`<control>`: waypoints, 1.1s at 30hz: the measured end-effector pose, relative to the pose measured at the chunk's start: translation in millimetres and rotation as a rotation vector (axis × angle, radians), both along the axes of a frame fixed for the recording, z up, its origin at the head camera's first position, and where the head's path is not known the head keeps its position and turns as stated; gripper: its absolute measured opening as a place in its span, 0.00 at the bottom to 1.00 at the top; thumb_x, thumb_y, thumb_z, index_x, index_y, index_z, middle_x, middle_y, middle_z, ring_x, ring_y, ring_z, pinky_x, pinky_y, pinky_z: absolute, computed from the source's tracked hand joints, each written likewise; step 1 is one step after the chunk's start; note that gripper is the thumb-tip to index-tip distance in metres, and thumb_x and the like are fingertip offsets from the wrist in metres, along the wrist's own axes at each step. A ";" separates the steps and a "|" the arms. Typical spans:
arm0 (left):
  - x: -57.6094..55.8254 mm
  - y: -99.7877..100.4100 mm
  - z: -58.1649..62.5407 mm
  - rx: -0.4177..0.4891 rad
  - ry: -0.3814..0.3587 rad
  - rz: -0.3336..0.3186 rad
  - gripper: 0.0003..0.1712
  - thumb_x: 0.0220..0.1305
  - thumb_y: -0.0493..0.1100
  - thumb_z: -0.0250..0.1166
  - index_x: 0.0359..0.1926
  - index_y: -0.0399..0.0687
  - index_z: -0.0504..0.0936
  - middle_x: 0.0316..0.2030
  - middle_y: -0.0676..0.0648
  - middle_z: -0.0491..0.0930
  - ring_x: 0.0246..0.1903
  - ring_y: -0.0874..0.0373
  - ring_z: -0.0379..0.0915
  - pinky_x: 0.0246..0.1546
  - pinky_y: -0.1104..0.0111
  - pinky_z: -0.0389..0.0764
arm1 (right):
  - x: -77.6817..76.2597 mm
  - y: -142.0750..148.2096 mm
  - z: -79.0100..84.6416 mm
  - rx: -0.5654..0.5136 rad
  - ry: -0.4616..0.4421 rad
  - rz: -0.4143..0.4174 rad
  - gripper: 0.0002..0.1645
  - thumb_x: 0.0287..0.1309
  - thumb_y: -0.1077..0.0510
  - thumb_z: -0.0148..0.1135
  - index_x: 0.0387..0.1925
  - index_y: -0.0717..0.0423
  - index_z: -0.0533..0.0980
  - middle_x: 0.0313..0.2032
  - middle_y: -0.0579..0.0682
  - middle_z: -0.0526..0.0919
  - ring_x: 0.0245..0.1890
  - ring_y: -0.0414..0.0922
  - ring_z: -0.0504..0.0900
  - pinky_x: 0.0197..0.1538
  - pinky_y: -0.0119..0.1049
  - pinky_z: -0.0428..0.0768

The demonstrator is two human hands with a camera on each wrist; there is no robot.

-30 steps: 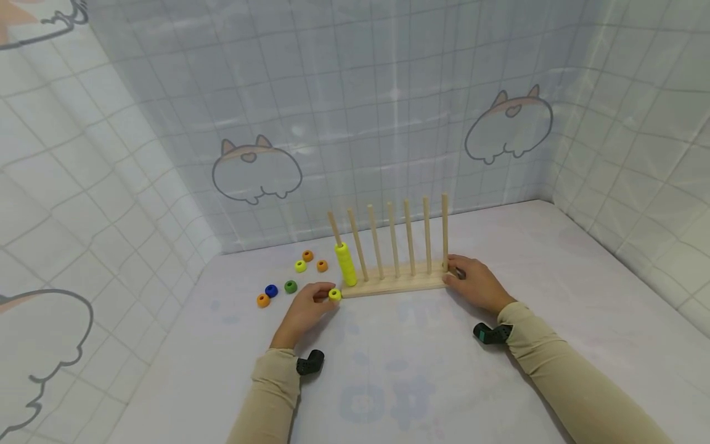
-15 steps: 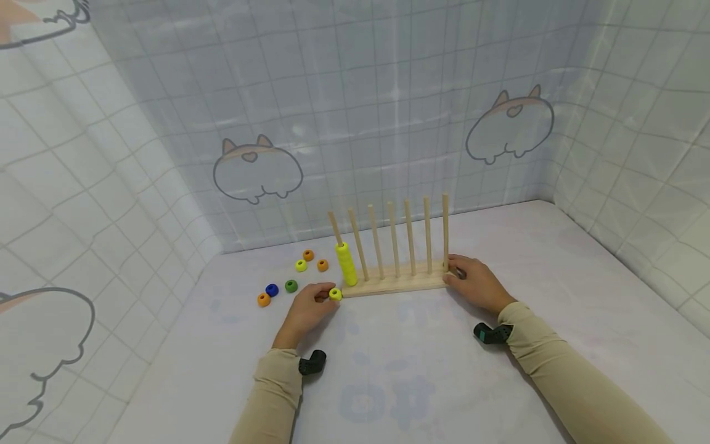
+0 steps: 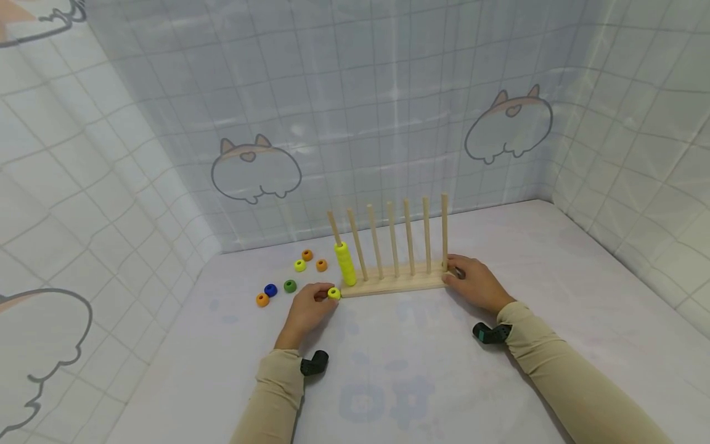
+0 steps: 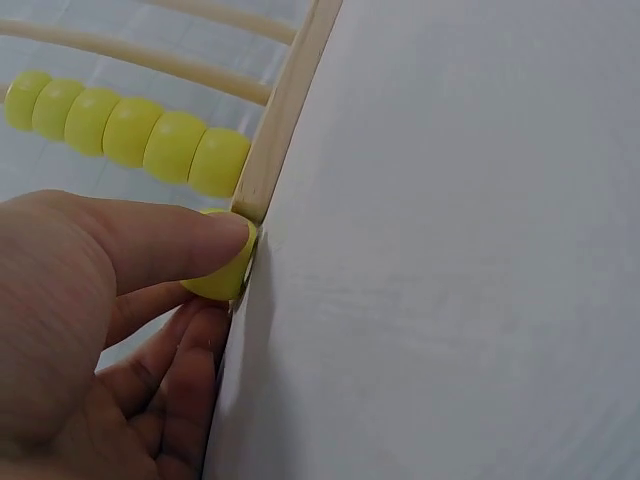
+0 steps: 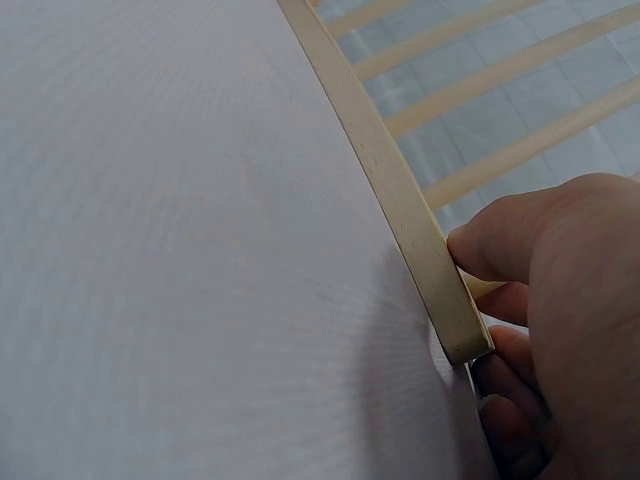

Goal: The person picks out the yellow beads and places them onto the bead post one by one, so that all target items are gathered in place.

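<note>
My left hand [image 3: 304, 313] pinches a loose yellow bead [image 3: 334, 293] at the left end of a wooden peg rack [image 3: 396, 285]. In the left wrist view the thumb [image 4: 190, 240] covers part of that bead [image 4: 212, 287], which sits right by the base's corner. A stack of several yellow beads [image 3: 345, 265] fills the lower part of the leftmost peg; the other pegs are bare. At the opposite end, my right hand [image 3: 478, 286] grips the base, its thumb [image 5: 490, 240] against the wood and the other fingers partly hidden behind.
Left of the rack lie loose beads: a green one [image 3: 290, 286], a blue one [image 3: 270, 290], a yellow one [image 3: 300, 265] and several orange ones [image 3: 262, 300]. A tiled-pattern wall covering [image 3: 355, 123] rises behind the white tabletop [image 3: 388, 357].
My left wrist has shifted very slightly to the right, while the fingers keep the yellow bead at the rack's end. The right hand and the rack stay in place.
</note>
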State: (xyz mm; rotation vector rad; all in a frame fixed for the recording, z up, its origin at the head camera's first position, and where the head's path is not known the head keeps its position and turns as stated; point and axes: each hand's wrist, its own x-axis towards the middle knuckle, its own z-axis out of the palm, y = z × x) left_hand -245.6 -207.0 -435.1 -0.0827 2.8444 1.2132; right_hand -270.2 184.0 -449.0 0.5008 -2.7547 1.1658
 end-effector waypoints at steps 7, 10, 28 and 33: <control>1.1 -0.9 -0.8 0.045 0.004 0.025 0.24 0.63 0.43 0.69 0.60 0.50 0.81 0.53 0.46 0.78 0.52 0.50 0.73 0.56 0.55 0.76 | 1.0 -0.5 1.9 -0.001 -0.004 -0.011 0.26 0.68 0.55 0.61 0.62 0.66 0.75 0.67 0.63 0.70 0.68 0.65 0.66 0.69 0.60 0.63; 2.0 -2.2 -1.0 0.105 -0.015 0.061 0.24 0.62 0.44 0.70 0.59 0.51 0.81 0.51 0.48 0.79 0.50 0.52 0.73 0.54 0.57 0.76 | 1.6 -0.7 2.7 -0.001 -0.004 -0.011 0.26 0.68 0.56 0.61 0.62 0.66 0.75 0.67 0.63 0.70 0.68 0.65 0.66 0.69 0.61 0.63; 1.2 -3.8 -0.8 0.232 -0.037 0.098 0.24 0.63 0.42 0.69 0.61 0.53 0.80 0.52 0.48 0.79 0.51 0.52 0.74 0.54 0.58 0.76 | -0.6 -0.2 -3.1 0.010 0.013 -0.016 0.26 0.68 0.56 0.61 0.62 0.68 0.75 0.67 0.63 0.70 0.68 0.64 0.66 0.69 0.60 0.63; 1.1 -2.2 1.5 0.236 -0.050 0.106 0.23 0.64 0.41 0.68 0.61 0.52 0.81 0.53 0.47 0.79 0.52 0.50 0.74 0.55 0.57 0.76 | -0.3 -0.8 -1.7 0.008 0.009 -0.018 0.27 0.68 0.56 0.61 0.62 0.67 0.75 0.67 0.63 0.70 0.68 0.64 0.66 0.69 0.60 0.63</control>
